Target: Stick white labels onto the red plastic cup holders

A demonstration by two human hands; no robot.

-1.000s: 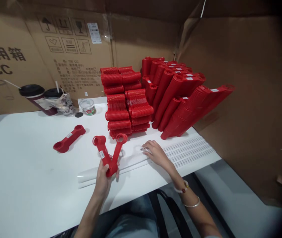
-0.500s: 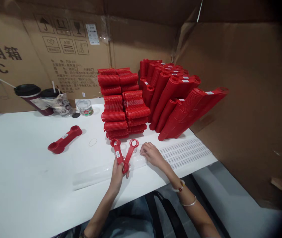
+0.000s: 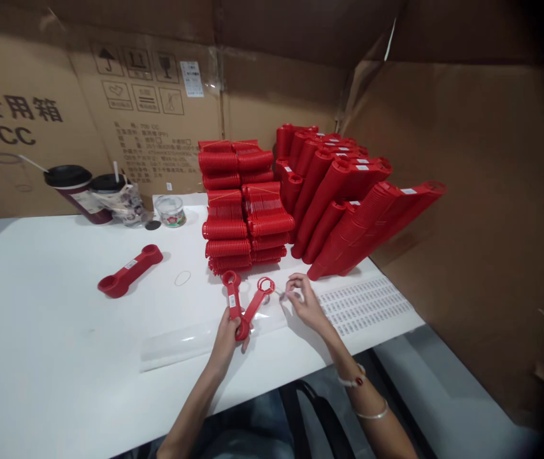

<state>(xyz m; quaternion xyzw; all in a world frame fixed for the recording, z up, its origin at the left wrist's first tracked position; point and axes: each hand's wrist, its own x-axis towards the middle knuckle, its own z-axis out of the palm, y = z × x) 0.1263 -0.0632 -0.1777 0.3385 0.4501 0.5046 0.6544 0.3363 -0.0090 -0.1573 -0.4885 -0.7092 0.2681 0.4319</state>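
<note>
My left hand (image 3: 228,336) is closed around the lower end of a small stack of red ring-ended plastic pieces (image 3: 232,294), which bears a white label. From the same grip, one or two thin red ring-ended pieces (image 3: 254,306) fan out to the right, apart from the stack at the top. My right hand (image 3: 306,305) is just right of their ring end, thumb and fingers pinched together. A faint thin strand shows between that ring and the fingertips; what the pinch holds is too small to make out.
Bundled red pieces (image 3: 248,223) are piled behind my hands, with tall leaning red stacks (image 3: 343,197) to their right. A label sheet (image 3: 367,306) lies at right, clear film (image 3: 181,344) in front. Leftward are another red stack (image 3: 131,271), a rubber band (image 3: 183,278), cups (image 3: 78,197) and cardboard walls (image 3: 276,83).
My right hand has drawn slightly rightward from the ring end, its fingers still together. My left hand keeps its hold on the red pieces. The whole view has shifted a little.
</note>
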